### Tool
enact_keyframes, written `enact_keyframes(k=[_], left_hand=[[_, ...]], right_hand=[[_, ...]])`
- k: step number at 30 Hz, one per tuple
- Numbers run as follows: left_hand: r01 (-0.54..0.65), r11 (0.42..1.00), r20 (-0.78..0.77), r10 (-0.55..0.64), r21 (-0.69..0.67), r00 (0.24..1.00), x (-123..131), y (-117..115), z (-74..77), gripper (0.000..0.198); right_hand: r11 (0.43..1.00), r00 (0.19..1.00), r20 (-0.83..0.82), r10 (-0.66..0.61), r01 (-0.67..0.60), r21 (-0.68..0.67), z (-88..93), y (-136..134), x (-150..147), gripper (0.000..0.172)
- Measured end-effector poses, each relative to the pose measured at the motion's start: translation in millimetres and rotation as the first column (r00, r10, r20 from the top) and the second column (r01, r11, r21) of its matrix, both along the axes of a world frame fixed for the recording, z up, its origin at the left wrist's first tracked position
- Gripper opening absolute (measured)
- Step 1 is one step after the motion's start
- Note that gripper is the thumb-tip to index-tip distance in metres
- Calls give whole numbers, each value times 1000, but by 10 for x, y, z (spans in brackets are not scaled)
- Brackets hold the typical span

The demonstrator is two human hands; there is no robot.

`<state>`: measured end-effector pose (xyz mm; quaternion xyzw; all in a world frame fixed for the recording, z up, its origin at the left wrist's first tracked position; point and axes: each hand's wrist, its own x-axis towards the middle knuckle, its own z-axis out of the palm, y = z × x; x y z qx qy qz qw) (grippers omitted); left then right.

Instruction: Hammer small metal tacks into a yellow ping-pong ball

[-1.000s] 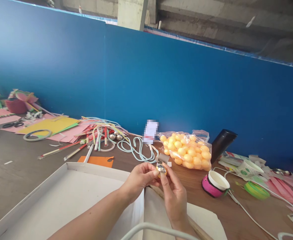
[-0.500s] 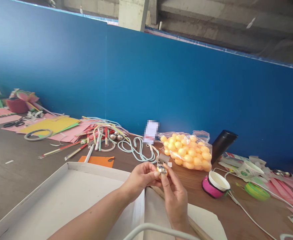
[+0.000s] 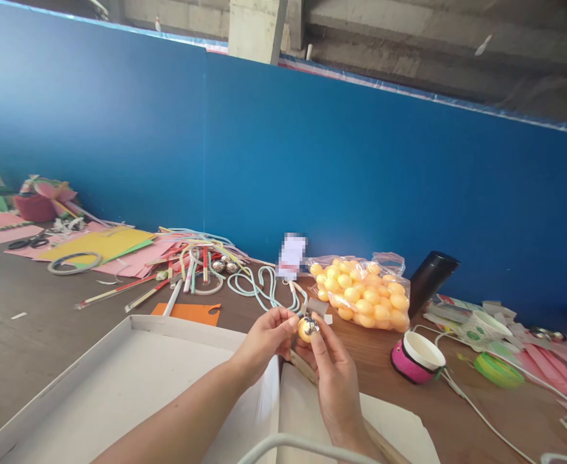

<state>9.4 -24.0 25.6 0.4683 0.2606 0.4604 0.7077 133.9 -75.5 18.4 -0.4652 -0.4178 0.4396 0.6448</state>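
An orange ball [image 3: 307, 329], like a ping-pong ball, has a shiny silver covering over its right part. My right hand [image 3: 332, 370] grips it from the right, thumb in front and fingers behind. On the other side, my left hand [image 3: 274, 330] is closed with its thumb and fingertips at the ball's left edge. Some fingertips of both hands are hidden behind the ball. A clear bag of orange balls [image 3: 361, 293] lies just beyond my hands. Below them are a large white tray [image 3: 187, 361] and a pale sheet [image 3: 399, 425].
Pale blue cord [image 3: 259, 290], an orange card [image 3: 187, 314] and several silver balls [image 3: 224, 264] lie behind the tray. Coloured paper [image 3: 104, 243] and scissors [image 3: 27, 241] are at left. To the right stand a pink-banded cup [image 3: 416, 359] and a black cylinder [image 3: 431, 280], near white cables.
The ball has turned in my fingers: its front was mostly silver, and now its left side shows orange. My right hand has shifted slightly left.
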Motion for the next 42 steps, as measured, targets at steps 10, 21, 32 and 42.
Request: enact_keyframes(k=[10,21,32,42], left_hand=[[24,995,-243,1,99,970,41,-46,-52,49],[154,987,-183,-160,-42,970,16,-77,-23,48],[150,962,213,-102,-227,972,-24,-36,-10,34],[24,936,348,107,-351,931,-72,106,-53,36]], right_hand=[[996,978,-200,60,-73,-56,96,-4,-17,48],[989,994,112,-16,32,-145,-18,56,86,46],[994,878,470,-86,109,-21,40,-6,133,46],[992,143,989,43,115,-59,-217,-65,196,15]])
